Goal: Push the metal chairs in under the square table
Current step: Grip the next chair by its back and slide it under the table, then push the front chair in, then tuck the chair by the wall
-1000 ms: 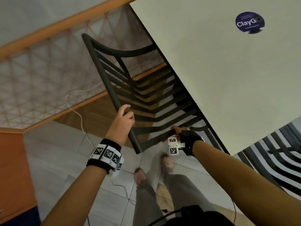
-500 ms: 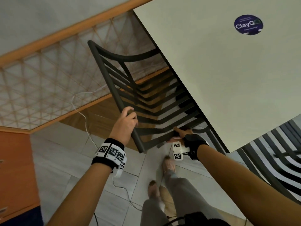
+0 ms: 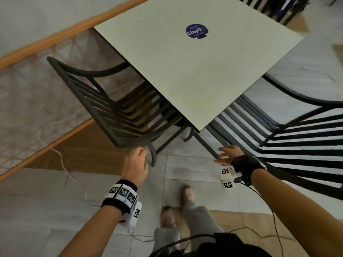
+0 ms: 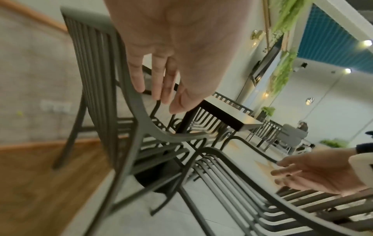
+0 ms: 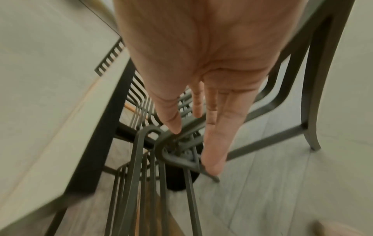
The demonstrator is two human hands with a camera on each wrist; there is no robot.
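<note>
At the near corner of the square table [image 3: 194, 71], the left chair [image 3: 104, 108] sits with its seat largely under the top, while the right chair [image 3: 289, 138] stands out from the edge. Both the left hand [image 3: 136, 166] and right hand [image 3: 227, 154] show loose, straightened fingers gripping nothing; whether they touch metal cannot be told. Judgement: grip the right chair's back at both sides and slide it straight, keeping its legs off the table base; no containers are present.

One square table [image 3: 194, 71], two metal chairs drawn up to it, left chair [image 3: 104, 101], right chair [image 3: 289, 134], two hands, left hand [image 3: 134, 166], right hand [image 3: 229, 154]
</note>
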